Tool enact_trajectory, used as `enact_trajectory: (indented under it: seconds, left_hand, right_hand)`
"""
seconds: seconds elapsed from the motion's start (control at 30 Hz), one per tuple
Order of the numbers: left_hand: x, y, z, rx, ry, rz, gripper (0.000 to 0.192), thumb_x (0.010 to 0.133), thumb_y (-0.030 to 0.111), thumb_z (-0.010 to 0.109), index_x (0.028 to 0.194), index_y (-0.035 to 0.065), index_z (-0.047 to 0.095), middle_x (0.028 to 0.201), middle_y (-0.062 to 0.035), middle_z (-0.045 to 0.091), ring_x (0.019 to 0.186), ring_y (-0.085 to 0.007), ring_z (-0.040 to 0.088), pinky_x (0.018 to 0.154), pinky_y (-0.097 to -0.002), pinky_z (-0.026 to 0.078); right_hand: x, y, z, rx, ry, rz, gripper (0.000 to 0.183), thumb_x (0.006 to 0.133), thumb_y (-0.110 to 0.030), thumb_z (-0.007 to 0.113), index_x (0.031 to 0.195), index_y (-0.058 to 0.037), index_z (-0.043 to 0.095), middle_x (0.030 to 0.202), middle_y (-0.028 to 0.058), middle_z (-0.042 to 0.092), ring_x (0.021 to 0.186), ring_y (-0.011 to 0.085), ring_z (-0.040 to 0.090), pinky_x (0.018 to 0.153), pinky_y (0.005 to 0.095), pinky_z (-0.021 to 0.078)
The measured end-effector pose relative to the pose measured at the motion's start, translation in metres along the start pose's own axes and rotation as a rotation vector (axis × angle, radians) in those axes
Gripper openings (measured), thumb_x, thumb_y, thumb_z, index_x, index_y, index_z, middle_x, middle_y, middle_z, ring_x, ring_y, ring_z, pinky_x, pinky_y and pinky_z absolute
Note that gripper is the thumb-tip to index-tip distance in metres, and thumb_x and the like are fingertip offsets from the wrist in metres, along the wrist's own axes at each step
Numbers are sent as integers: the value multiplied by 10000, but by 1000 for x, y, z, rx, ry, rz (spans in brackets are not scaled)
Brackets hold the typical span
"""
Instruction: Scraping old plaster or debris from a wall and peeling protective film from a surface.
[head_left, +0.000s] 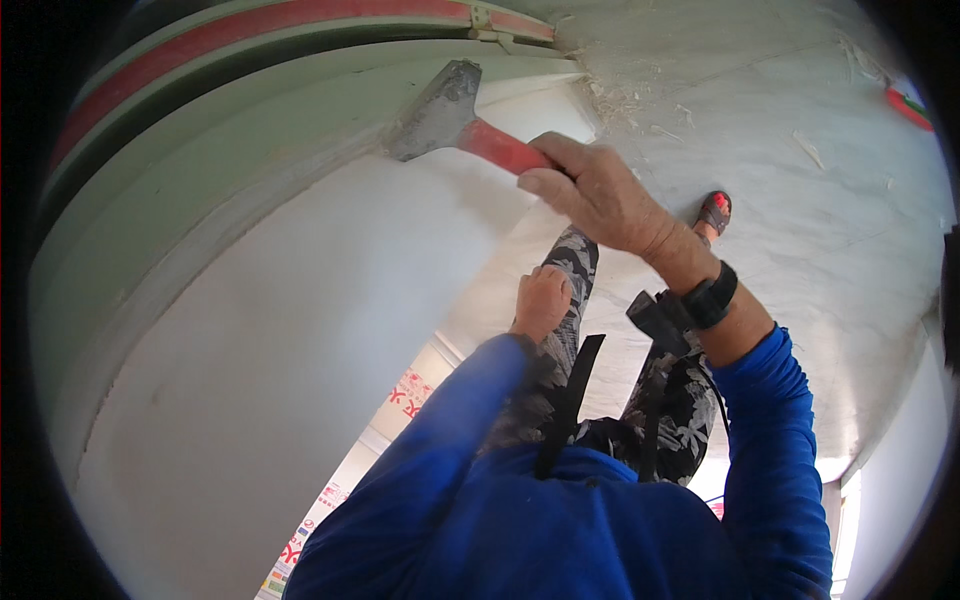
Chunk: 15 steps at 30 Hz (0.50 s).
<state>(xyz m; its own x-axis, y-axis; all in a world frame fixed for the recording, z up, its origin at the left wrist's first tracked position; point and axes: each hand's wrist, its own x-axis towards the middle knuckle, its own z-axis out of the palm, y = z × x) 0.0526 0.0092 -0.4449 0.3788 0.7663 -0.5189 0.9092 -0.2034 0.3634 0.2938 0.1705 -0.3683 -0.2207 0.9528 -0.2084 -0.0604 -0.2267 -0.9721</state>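
Note:
My right hand (604, 191) is closed around the red handle of a wide scraper (442, 112), whose grey metal blade is smeared with a pale coating. One corner of the blade is at or very near the seam between a pale green band (247, 172) and a smooth white surface (285, 337). Whether it touches cannot be told. Lower down, my left hand (544, 300) rests on or just over my thigh, in patterned black and grey trousers. Its fingers are curled, and nothing is seen in them. A black device is strapped at my right wrist.
A curved red strip (300, 16) with pale edges runs along the top left. Pale shavings (626, 101) lie scattered on the grey floor (810, 202). My sandalled foot (716, 210) stands there. Sheeting with red print (409, 394) shows beyond the white surface's edge. A red and green object (909, 109) lies far right.

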Motion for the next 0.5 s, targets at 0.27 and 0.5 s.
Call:
enact_trajectory:
  seconds: [0.27,0.5]
  left_hand:
    - [0,-2,-2,-13,39,23,131,787,158,572,689,74,549,729,-124,558,746,-350,532,644,-480,401]
    - [-3,1,-7,-6,41,22,113,789,140,569,698,78,545,736,-108,553,743,-336,532,640,-471,399]
  right_hand:
    - [-8,47,-24,-56,118,342,298,887,-289,594,934,5,586,643,166,552,559,257,517,546,357,430]
    - [-8,5,-3,84,48,-124,271,893,-265,604,960,-3,584,663,175,564,585,247,558,572,352,444]
